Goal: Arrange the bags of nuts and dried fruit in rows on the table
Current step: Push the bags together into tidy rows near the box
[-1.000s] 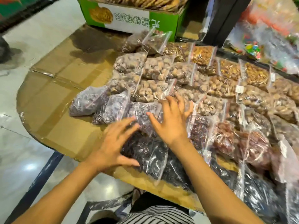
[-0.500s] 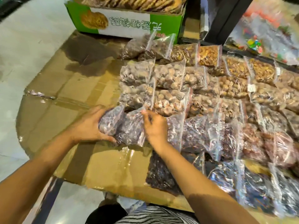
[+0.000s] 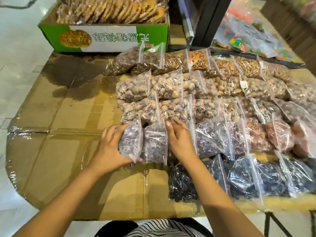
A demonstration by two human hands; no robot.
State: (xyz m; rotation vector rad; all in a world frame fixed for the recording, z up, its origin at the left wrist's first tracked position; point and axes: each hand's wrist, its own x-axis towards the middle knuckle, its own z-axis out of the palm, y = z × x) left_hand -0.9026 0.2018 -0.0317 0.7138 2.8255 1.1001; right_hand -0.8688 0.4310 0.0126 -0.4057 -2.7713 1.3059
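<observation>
Gripping the outer side of a purple bag (image 3: 130, 140), the left hand (image 3: 109, 147) is curled round it, thumb on top and fingers tucked under its near end. A second purple bag (image 3: 154, 145) is pressed against the first, and on its far side the right hand (image 3: 181, 142) is laid with fingers bent over the bag's edge (whether it is truly grasped or only steadied cannot be told). Both bags are set on the table (image 3: 68, 151), which is covered in taped cardboard, at the left end of a row of dark red fruit bags (image 3: 210, 139). Beyond that row, two rows of pale nut bags (image 3: 164, 86) are laid overlapping, and farther still a row of brown nut bags (image 3: 196, 60). Nearer than the purple bags, a row of black fruit bags (image 3: 242, 178) is lined up. Behind everything, a green box (image 3: 109, 37) of biscuits is placed at the table's far edge.
</observation>
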